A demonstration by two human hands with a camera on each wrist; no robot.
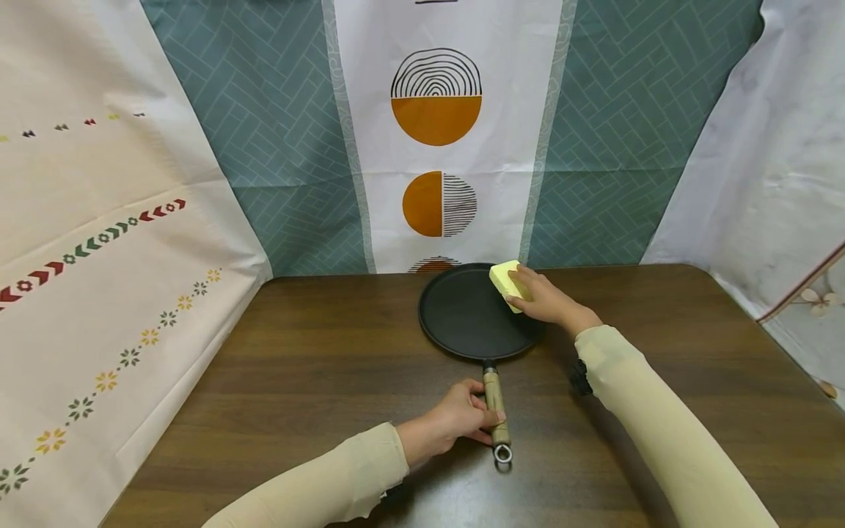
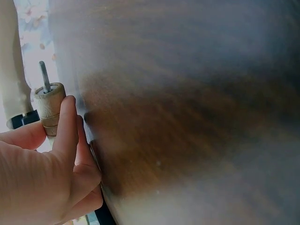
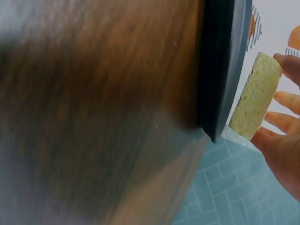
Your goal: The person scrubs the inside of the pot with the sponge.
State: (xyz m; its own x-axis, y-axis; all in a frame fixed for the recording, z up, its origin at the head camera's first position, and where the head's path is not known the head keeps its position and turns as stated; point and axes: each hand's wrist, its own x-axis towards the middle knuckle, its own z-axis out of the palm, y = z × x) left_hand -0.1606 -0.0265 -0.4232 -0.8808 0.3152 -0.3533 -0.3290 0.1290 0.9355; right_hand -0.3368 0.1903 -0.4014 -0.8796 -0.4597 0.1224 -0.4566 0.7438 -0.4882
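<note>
A flat round black pan (image 1: 462, 315) lies toward the far edge of the table, its wooden handle (image 1: 494, 396) pointing at the person. The left hand (image 1: 458, 414) grips that handle near its ringed end; in the left wrist view, thumb and fingers close around the wooden handle (image 2: 49, 110). A yellow sponge (image 1: 507, 282) is pinched by the right hand (image 1: 544, 297) over the right side of the pan. Seen from the right wrist, the porous sponge (image 3: 257, 96) sits between thumb and fingertips, beside the dark pan rim (image 3: 229, 70).
The brown wooden table (image 1: 317, 352) extends on both sides of the pan. Behind it hangs a patterned curtain (image 1: 290, 147) in teal and white, right at the table's far edge. A cream embroidered cloth (image 1: 132, 308) hangs along the left side.
</note>
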